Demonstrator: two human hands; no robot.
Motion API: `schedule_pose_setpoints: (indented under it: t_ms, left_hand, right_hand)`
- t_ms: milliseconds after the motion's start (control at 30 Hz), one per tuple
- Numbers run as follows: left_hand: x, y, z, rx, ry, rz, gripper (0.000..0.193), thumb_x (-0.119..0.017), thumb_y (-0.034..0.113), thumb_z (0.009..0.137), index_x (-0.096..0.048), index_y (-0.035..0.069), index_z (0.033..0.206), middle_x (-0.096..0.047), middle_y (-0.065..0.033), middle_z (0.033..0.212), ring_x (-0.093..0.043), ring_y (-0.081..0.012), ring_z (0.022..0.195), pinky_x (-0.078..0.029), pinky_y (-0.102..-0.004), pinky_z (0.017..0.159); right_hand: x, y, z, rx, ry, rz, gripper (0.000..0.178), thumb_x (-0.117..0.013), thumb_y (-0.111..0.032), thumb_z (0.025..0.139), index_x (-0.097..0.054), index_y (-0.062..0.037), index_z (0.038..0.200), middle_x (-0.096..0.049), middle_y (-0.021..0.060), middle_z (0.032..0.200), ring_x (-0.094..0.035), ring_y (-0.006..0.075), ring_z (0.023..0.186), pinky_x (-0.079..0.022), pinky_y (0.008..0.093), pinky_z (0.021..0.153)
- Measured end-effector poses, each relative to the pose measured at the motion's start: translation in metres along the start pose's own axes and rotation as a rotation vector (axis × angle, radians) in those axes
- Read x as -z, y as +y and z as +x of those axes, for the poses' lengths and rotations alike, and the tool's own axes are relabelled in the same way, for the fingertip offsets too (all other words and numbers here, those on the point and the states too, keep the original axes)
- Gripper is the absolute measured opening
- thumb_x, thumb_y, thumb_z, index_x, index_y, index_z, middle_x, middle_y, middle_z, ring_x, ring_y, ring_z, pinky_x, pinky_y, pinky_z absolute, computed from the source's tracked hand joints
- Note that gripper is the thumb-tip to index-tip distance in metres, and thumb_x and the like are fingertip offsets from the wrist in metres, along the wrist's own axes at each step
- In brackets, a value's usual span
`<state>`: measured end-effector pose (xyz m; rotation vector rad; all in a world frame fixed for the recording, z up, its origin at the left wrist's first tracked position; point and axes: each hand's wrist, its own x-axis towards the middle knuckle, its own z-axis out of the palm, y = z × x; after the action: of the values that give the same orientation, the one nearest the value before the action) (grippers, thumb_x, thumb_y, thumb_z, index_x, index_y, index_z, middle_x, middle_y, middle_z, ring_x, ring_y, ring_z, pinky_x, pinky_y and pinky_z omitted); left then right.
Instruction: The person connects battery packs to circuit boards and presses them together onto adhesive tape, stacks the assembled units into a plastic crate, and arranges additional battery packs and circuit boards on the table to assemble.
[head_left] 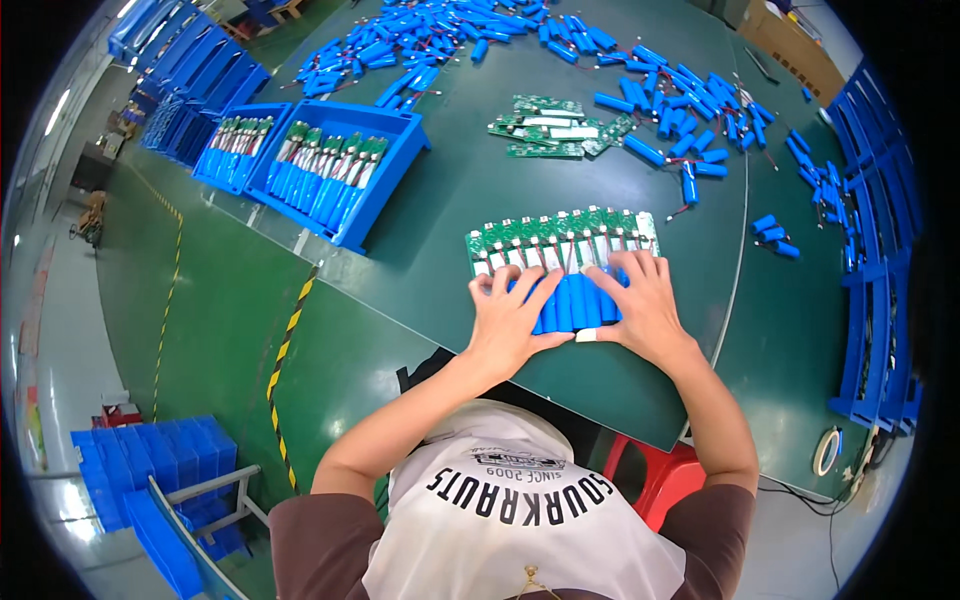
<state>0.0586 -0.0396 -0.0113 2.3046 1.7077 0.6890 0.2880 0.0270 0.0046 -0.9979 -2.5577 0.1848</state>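
Note:
A row of several blue cylindrical batteries point(568, 303) lies side by side near the front edge of the green table. Joined to their far ends by thin wires are green circuit boards point(545, 232) with white pads, lined up in the same row. My left hand point(508, 315) grips the left end of the row, thumb along the near ends and fingers curled over the top. From the other side my right hand point(645, 308) clasps the row. Its thumb has a white covering on the tip and nearly meets the left thumb. Both palms hide the outer batteries.
To the left, a blue bin point(392, 125) holds wired battery-and-board sets, with a second bin beside it. Loose circuit boards point(545, 150) lie beyond my hands. Loose batteries point(690, 100) spread across the table's far side. Blue racking point(868, 300) and a tape roll point(827, 452) are at right; a red stool point(665, 480) is below.

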Motion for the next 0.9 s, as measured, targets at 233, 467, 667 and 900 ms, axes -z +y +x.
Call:
schedule_pose_setpoints:
  t_ms: [233, 467, 667, 900]
  left_hand:
    - [-0.002, 0.007, -0.005, 0.008, 0.033, 0.075, 0.081, -0.084, 0.040, 0.072, -0.052, 0.018, 0.144, -0.053, -0.0065, 0.130, -0.046, -0.0314, 0.120, -0.030, -0.0548, 0.099]
    - [0.001, -0.012, 0.007, -0.083, 0.047, -0.023, 0.082, -0.088, 0.045, 0.062, -0.060, 0.014, 0.132, -0.056, -0.0065, 0.121, -0.049, -0.0300, 0.114, -0.034, -0.0478, 0.094]
    - [-0.003, -0.015, 0.008, -0.107, 0.026, -0.027, 0.082, -0.089, 0.042, 0.062, -0.059, 0.011, 0.132, -0.057, -0.0066, 0.120, -0.050, -0.0293, 0.112, -0.035, -0.0468, 0.094]
    - [0.001, -0.015, 0.006, -0.105, 0.033, -0.076, 0.080, -0.090, 0.039, 0.061, -0.059, 0.011, 0.131, -0.057, -0.0061, 0.121, -0.050, -0.0286, 0.113, -0.035, -0.0470, 0.094]
  right_hand:
    - [0.001, 0.000, -0.003, -0.024, -0.021, 0.010, 0.082, -0.089, -0.042, 0.054, -0.064, -0.0152, 0.128, -0.054, 0.0119, 0.118, -0.050, 0.0319, 0.111, -0.037, 0.0462, 0.092]
    - [0.000, 0.000, 0.001, 0.031, 0.017, 0.007, 0.080, -0.087, -0.047, 0.057, -0.064, -0.0127, 0.126, -0.054, 0.0124, 0.117, -0.050, 0.0325, 0.110, -0.038, 0.0457, 0.091]
    - [0.000, -0.003, -0.001, 0.012, 0.003, -0.012, 0.082, -0.085, -0.053, 0.060, -0.063, -0.0101, 0.126, -0.055, 0.0132, 0.120, -0.050, 0.0327, 0.111, -0.038, 0.0462, 0.092]
    - [0.018, -0.003, -0.012, -0.035, -0.017, -0.079, 0.083, -0.071, -0.065, 0.074, -0.057, -0.0081, 0.133, -0.051, 0.0174, 0.131, -0.047, 0.0388, 0.122, -0.035, 0.0532, 0.105]
